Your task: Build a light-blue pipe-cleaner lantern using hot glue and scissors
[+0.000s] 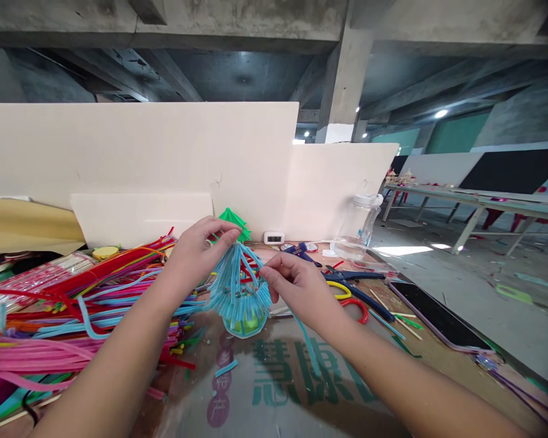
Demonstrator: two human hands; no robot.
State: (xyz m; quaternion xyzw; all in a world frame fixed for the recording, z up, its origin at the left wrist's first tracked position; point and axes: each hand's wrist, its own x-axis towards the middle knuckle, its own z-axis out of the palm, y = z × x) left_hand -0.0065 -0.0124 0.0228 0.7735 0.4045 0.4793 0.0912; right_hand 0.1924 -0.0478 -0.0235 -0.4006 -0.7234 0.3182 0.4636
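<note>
A small cage-shaped piece made of light blue pipe cleaners [240, 297] stands on the table, with a yellow-green ball inside its bottom and red strands within. My left hand [200, 249] pinches its gathered top, fingers closed round the blue strands. My right hand [292, 281] is closed in a pinch on a blue strand at the piece's right side; a loose blue pipe cleaner [309, 344] trails down from there across the table.
A big heap of coloured pipe cleaners [73, 316] fills the left. Scissors with blue handles [351, 286], a phone [438, 316], a plastic jar [358, 226], wooden sticks [402, 322] and a green paper piece [235, 220] lie right and behind. White boards [164, 158] wall the back.
</note>
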